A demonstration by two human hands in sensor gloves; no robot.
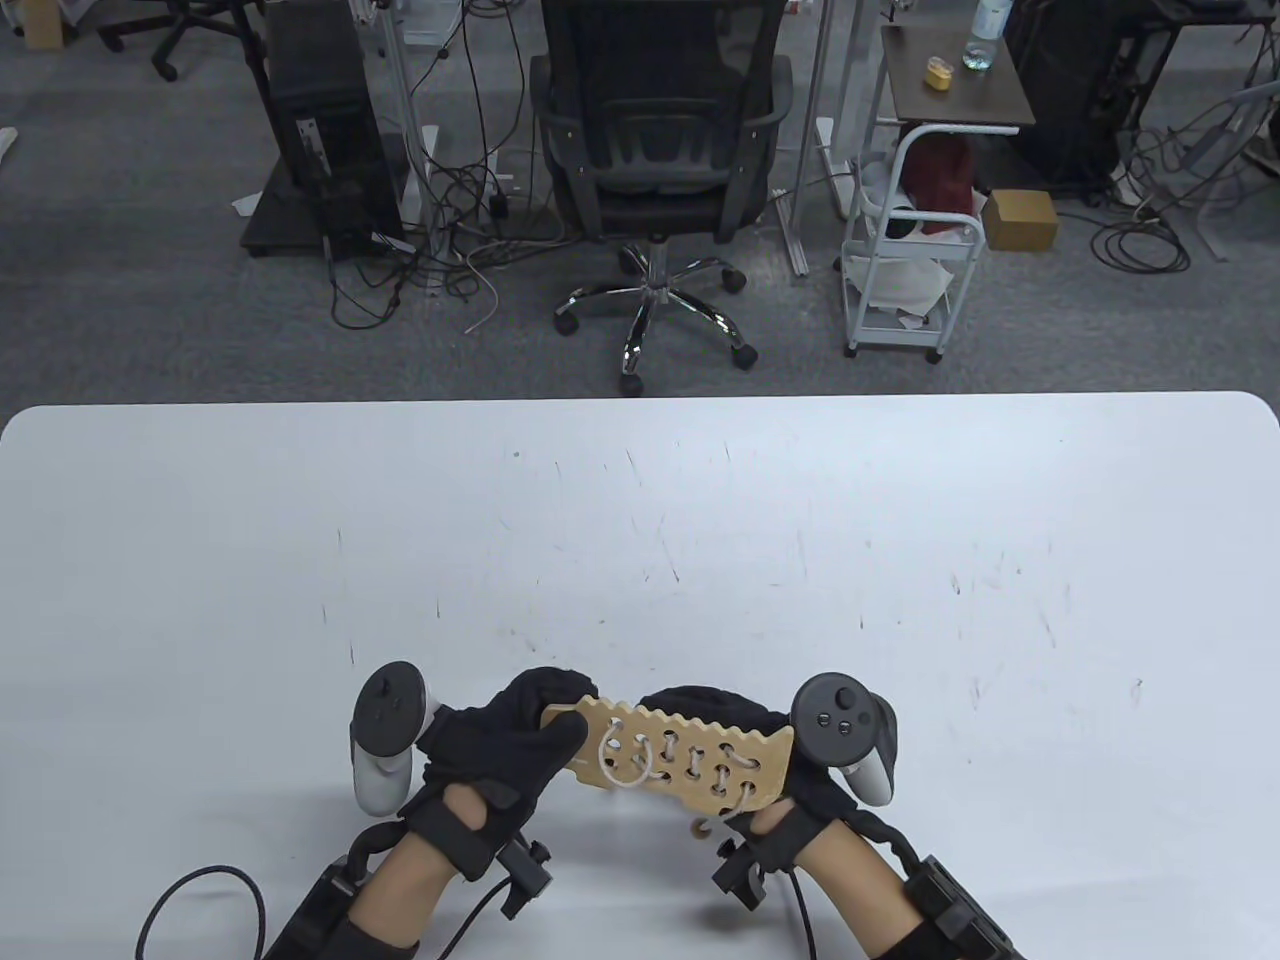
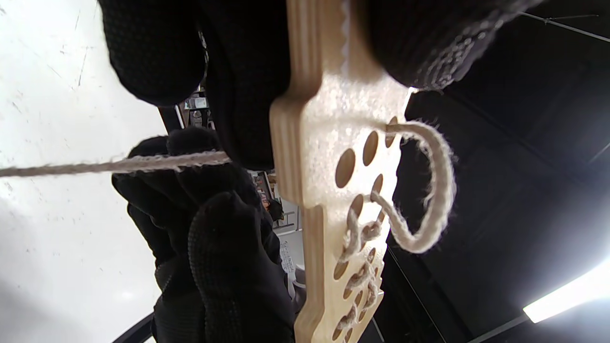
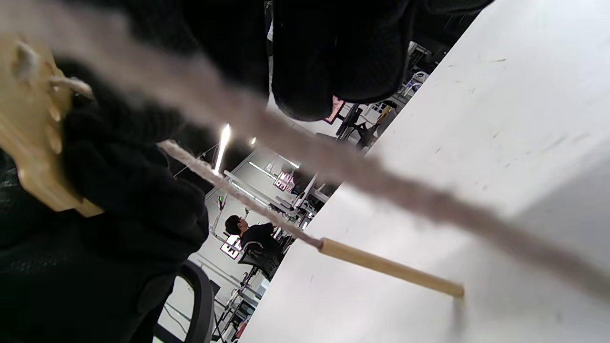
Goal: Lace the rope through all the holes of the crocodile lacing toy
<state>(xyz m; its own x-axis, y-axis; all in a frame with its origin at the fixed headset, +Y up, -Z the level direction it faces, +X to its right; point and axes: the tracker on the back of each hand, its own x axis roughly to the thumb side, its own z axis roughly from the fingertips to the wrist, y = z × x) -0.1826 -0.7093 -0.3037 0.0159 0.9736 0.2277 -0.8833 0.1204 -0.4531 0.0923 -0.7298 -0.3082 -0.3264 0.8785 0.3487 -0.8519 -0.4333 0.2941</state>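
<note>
The wooden crocodile board is held up on edge just above the table's near edge. My left hand grips its left end, thumb on the front face. My right hand is behind the right end, its fingers curled by the rope. The rope is laced through several holes and forms a loose loop on the front. A taut stretch runs off behind the board. The wooden needle at the rope's end touches the table. A knotted tail hangs below the board.
The white table stretches away beyond the hands. An office chair, a white cart and cables stand on the floor past the far edge. Wrist cables trail off the near edge.
</note>
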